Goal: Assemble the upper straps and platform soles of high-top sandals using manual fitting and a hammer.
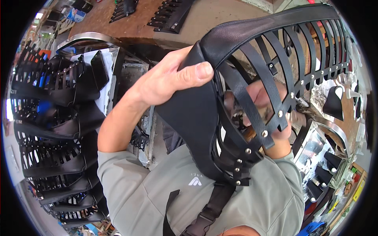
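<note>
A large black leather boot upper (244, 35) with a caged side of curved straps and silver rivets hangs in front of my chest. My left hand (173, 74) grips its smooth, solid panel at the upper left, the thumb lying across the front near the seam. Behind the straps, my right hand (263, 96) shows only through the gaps, its fingers curled. Straps hide most of those fingers, and what they pinch cannot be made out. A zip runs along the upper's top edge.
To the left rises a stack of similar black strapped uppers (63, 129), a dark phone-like slab (99, 70) beside it. Further strapped pieces (171, 15) lie on the brown table (94, 19) ahead. Small black parts (334, 104) sit on the right. Curved metal frames (86, 37) flank me.
</note>
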Tool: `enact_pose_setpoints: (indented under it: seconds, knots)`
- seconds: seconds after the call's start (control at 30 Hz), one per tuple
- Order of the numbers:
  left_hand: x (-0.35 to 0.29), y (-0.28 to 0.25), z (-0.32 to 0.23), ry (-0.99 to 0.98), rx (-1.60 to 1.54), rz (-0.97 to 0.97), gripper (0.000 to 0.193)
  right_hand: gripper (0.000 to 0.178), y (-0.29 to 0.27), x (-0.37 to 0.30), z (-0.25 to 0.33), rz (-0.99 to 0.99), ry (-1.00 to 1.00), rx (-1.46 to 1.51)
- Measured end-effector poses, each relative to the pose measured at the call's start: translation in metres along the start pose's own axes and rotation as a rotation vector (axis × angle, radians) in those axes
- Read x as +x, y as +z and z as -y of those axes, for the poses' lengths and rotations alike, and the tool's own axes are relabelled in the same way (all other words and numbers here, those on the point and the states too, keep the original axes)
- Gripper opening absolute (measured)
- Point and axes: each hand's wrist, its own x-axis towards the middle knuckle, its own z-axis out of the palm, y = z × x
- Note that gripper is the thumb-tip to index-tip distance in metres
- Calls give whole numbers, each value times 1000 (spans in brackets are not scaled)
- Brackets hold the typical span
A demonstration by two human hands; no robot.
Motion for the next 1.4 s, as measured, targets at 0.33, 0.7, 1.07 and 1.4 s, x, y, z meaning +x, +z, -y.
enact_pose_setpoints:
  seconds: [0.33, 0.7, 1.07, 1.4]
  knots:
    - [5, 11, -4, -78, 46, 9, 48, 34, -2, 32, 21, -106, 139, 15]
    - [3, 12, 5, -34, 23, -145, 53, 28, 4, -13, -11, 16, -138, 91]
    - [11, 5, 11, -30, 115, -73, 47, 39, -16, 26, -4, 86, 2, 88]
    - [15, 4, 0, 0, 126, 26, 61, 51, -14, 17, 8, -74, 4, -160]
